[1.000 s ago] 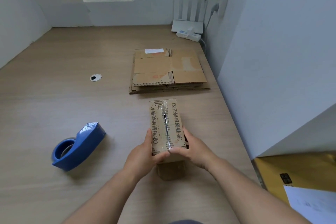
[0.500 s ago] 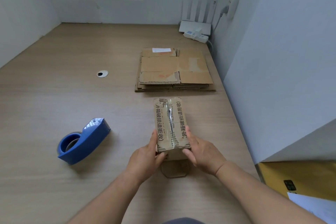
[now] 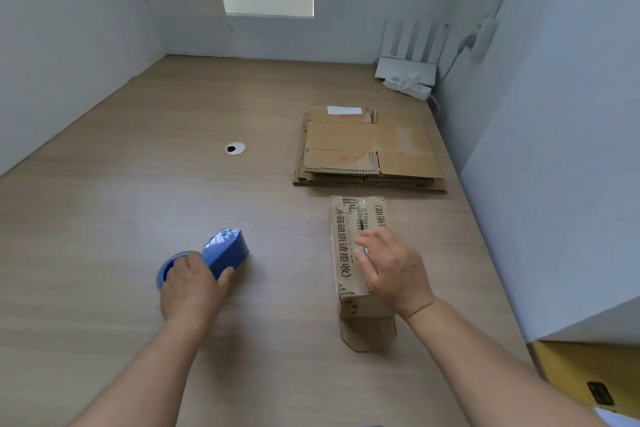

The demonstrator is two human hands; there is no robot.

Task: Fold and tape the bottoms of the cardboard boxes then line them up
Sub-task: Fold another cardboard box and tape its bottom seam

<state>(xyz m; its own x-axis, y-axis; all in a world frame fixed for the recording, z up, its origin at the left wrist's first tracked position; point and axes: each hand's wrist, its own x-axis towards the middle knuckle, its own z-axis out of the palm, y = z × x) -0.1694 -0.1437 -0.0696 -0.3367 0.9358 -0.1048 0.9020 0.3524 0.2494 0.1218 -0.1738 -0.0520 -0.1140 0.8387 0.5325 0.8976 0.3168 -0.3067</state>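
Box (image 3: 343, 246): small cardboard carton, standing bottom-up on the desk (image 3: 138, 218) just nearer than the stack (image 3: 370, 149) of flat cartons, clear of it; clear tape runs along the centre seam, one loose flap splays at the end away from the stack. Judged light and empty; stiff at the edges, walls likely to dent under a squeeze, tape slick; best taken by the two long sides, low down. Right hand (image 3: 391, 270): fingers loosely extended over the taped seam, gripping nothing; pressing or merely hovering, cannot tell. Left hand (image 3: 192, 291): curled round the blue dispenser (image 3: 227, 251), well left of the stack and nearer. Grommet (image 3: 235, 148): left of the stack. Router (image 3: 405, 71) and power strip (image 3: 408, 87): beyond it. Obstructions: the stack itself takes the ground beyond the box; the wall stands close on the stack's right.
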